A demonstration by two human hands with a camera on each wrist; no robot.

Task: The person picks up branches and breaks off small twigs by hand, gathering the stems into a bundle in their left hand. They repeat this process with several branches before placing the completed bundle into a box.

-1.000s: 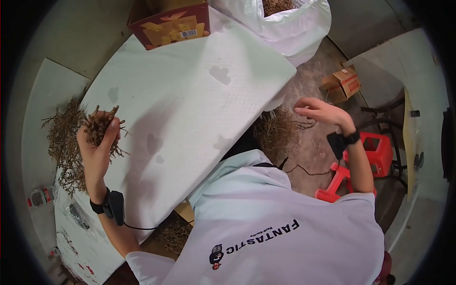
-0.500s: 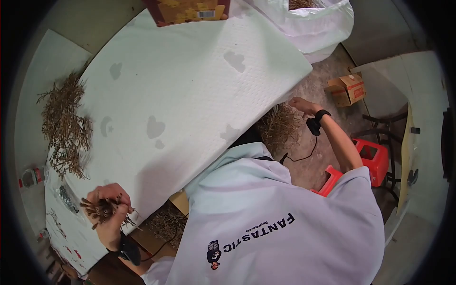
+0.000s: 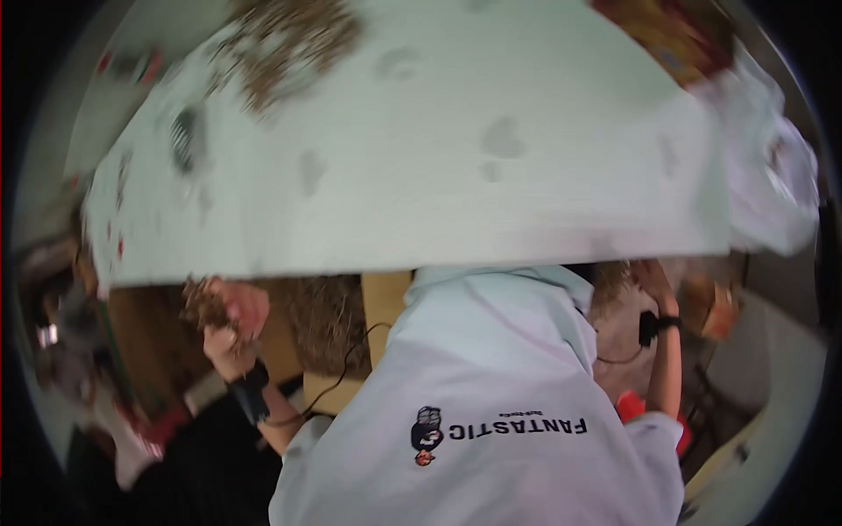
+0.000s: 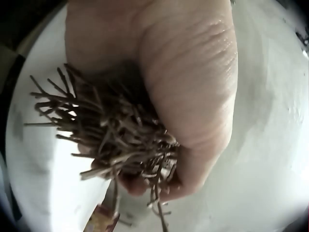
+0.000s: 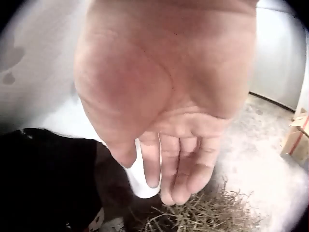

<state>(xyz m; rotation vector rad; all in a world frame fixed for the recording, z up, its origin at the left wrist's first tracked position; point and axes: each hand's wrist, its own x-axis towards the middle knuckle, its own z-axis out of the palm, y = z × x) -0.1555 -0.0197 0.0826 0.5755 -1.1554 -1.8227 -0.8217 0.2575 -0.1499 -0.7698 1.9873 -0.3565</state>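
The person's left hand (image 4: pixel 181 82) grips a bundle of thin, dry brown twigs (image 4: pixel 123 133) near the edge of the white, grey-patterned tabletop (image 3: pixel 438 188). Right hand (image 5: pixel 166 96) hangs, fingers loosely extended, by a bushy brown twig heap (image 5: pixel 207 215); contact cannot be told.

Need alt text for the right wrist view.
A right hand, palm toward the camera and fingers loosely extended, in front of a heap of dry, branching twigs; whether it touches them is unclear. A cardboard box sits at the right edge.
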